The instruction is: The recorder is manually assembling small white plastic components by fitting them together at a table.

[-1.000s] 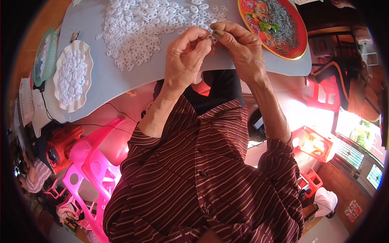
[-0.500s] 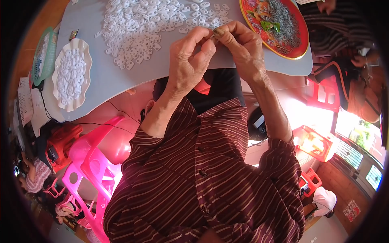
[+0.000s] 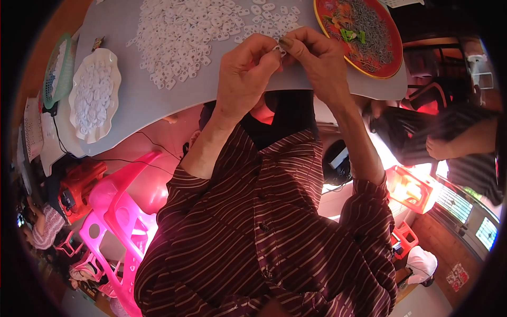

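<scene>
My left hand [image 3: 245, 76] and my right hand [image 3: 321, 66] meet over the near edge of the grey table [image 3: 140, 108]. Between the left thumb and fingertips sits a small white plastic piece [image 3: 280, 50], partly hidden. My right thumb and fingers are pinched against it; whatever else they hold is too small to make out. Beyond my hands lies a wide pile of small white plastic pieces with holes [image 3: 182, 39]. To the right is a red plate [image 3: 393, 66] heaped with thin grey metal pieces [image 3: 369, 31], like screws or pins, with a green item [image 3: 353, 36] among them.
A white scalloped dish [image 3: 115, 79] of white pieces stands at the table's left, beside a green basket [image 3: 66, 66]. Pink chairs [image 3: 119, 222] and red stools [image 3: 414, 187] surround me. Another person's arm [image 3: 465, 141] shows at the right.
Both hands stay nearly in place, and the small white piece between the fingertips shows more clearly. At the right, a person in dark striped clothes has moved nearer the stool. The light has dimmed.
</scene>
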